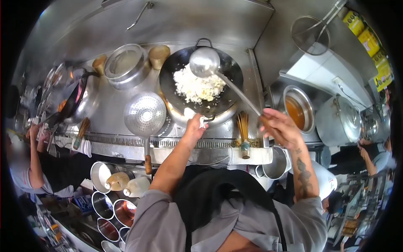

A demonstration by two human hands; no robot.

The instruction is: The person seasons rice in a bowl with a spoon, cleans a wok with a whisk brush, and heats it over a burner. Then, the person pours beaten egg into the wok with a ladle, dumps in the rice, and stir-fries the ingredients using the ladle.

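A black wok (pixel 230 84) sits on the burner in front of me, with white and pale yellow fried rice (pixel 197 86) heaped in its middle. My left hand (pixel 194 127) is closed on the wok's near loop handle, with a folded white cloth (pixel 191 114) between. In my right hand (pixel 280 127) is the wooden grip of a long ladle (pixel 204 61). The ladle's metal bowl hangs over the far part of the rice, its back facing up; whether it touches the rice I cannot tell. My right fingers wrap loosely around the grip.
Left of the wok lies a perforated skimmer (pixel 145 113); behind it stands a lidded metal pot (pixel 124 67). A bamboo brush (pixel 243 130) stands at the front edge. To the right are a bowl of brown liquid (pixel 295 111) and a big pot (pixel 339 122). A co-worker (pixel 35 168) handles a flaming wok far left.
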